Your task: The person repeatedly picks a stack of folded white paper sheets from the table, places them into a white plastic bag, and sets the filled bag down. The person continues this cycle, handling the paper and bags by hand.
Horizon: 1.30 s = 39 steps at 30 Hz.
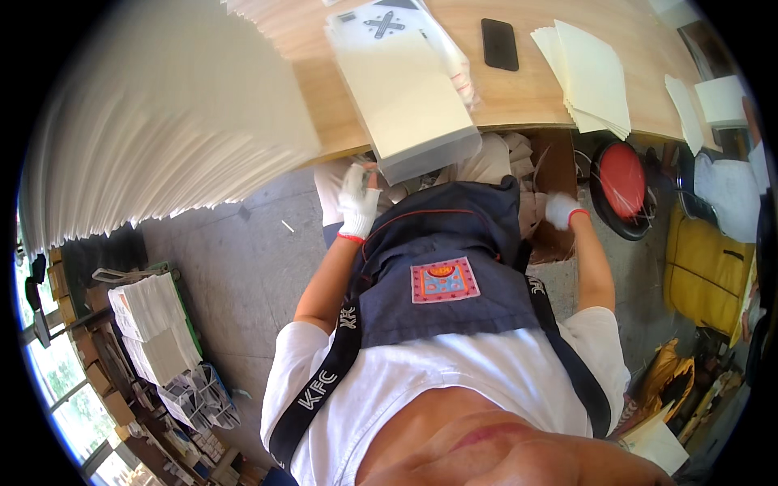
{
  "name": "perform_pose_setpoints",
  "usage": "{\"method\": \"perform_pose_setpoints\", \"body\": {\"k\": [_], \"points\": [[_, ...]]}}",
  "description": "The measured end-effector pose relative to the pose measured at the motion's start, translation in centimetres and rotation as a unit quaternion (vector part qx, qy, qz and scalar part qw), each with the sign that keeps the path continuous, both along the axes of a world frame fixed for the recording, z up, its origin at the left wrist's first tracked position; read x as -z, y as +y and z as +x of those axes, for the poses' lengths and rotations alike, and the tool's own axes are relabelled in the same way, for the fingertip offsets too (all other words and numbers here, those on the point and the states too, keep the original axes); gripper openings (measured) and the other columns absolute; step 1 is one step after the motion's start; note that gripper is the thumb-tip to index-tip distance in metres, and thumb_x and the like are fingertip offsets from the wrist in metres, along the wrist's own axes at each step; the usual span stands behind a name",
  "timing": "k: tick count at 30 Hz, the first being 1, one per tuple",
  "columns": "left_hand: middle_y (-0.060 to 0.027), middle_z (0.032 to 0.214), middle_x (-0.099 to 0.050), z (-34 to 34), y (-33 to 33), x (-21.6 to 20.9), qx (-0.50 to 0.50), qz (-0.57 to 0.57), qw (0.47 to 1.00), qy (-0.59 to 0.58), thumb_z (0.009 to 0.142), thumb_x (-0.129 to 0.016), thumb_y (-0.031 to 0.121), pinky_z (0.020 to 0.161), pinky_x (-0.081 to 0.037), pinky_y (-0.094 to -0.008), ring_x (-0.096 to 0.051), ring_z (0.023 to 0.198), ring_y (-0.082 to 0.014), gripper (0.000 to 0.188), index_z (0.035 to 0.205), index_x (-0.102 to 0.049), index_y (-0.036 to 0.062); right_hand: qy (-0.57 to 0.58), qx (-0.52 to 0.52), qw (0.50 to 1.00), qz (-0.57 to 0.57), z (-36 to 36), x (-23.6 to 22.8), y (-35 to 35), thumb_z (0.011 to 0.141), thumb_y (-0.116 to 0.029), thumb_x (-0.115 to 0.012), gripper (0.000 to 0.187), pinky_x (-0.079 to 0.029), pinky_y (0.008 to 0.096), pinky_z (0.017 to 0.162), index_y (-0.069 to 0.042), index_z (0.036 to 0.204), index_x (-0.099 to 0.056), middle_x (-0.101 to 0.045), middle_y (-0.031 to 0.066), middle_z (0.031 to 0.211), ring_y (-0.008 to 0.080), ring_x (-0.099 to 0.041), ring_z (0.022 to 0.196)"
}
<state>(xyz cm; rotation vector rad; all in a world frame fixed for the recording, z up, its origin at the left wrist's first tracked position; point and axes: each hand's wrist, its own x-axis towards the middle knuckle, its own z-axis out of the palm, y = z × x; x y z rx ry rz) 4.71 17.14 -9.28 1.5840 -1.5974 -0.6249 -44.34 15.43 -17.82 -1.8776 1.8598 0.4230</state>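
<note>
While your gloved left hand (357,201) is just off the near edge of the table (519,101), by the cream paper stack (405,105) overhanging it, I cannot tell its grip; your right hand (561,211), blurred, is below the table, its grip also unclear; 1 black phone (499,44) lies on the table.

Cream paper stack (409,97), clear plastic (429,159) at near end, overhanging table (519,101).

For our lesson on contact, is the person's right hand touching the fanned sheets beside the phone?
Apart. The head view shows a clear gap between the right hand and the fanned sheets on the table.
</note>
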Motion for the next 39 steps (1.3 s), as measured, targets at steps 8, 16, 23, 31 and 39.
{"method": "perform_pose_setpoints", "body": {"k": [8,16,23,31,39], "points": [[-0.0064,0.098,-0.059,-0.1,-3.1,-3.2,0.164,-0.301,0.906,-0.248,0.06,-0.067,0.002,0.076,-0.046,-0.0364,-0.055,0.093,-0.0279,0.026,0.08,-0.051,0.007,-0.234,-0.278,0.835,-0.413,18.4,-15.9,-6.0,0.063,-0.016,-0.066,0.043,-0.042,0.0366,0.082,-0.013,0.104,-0.055,-0.051,0.0059,0.107,0.0252,-0.05,0.101],[0.0008,0.065,-0.05,-0.1,-1.1,-0.1,-0.097,-0.025,0.99,0.101,0.079,-0.064,0.006,0.056,-0.042,-0.0256,-0.05,0.063,-0.0108,0.017,0.077,-0.047,0.0083,-0.462,0.049,0.838,-0.285,22.8,-11.3,-6.1,0.074,-0.012,-0.063,0.016,-0.045,0.0327,0.063,-0.003,0.071,-0.051,-0.057,0.0085,0.068,0.0235,-0.059,0.066],[0.0006,0.075,-0.05,-1.9,-1.4,0.9,-0.196,0.092,0.852,0.476,0.086,-0.056,0.012,0.051,-0.041,-0.021,-0.046,0.061,-0.0064,0.008,0.086,-0.049,0.0091,-0.558,0.362,0.731,-0.152,23.3,-9.1,-5.7,0.083,-0.025,-0.058,0.022,-0.039,0.0268,0.053,-0.004,0.077,-0.051,-0.051,0.001,0.056,0.0103,-0.046,0.051],[-0.0079,0.073,-0.047,-1.4,-2.4,-11.4,-0.051,0.003,0.991,0.122,0.086,-0.053,0.012,0.065,-0.04,-0.0274,-0.043,0.071,-0.013,0.014,0.081,-0.046,0.0007,-0.741,0.278,0.61,-0.01,24.0,-5.1,-7.1,0.089,-0.025,-0.055,0.028,-0.045,0.0226,0.072,-0.001,0.103,-0.058,-0.062,0.0052,0.09,0.0124,-0.058,0.078],[-0.0129,0.074,-0.05,0.3,2.8,-29.7,0.042,-0.156,0.984,-0.079,0.078,-0.063,0.011,0.061,-0.043,-0.033,-0.052,0.066,-0.0288,0.017,0.088,-0.051,0.0028,-0.861,0.149,0.487,0.002,28.0,-21.3,-6.3,0.09,-0.027,-0.052,0.023,-0.036,0.0202,0.044,-0.006,0.099,-0.054,-0.055,-0.002,0.073,0.0062,-0.05,0.055]]}}
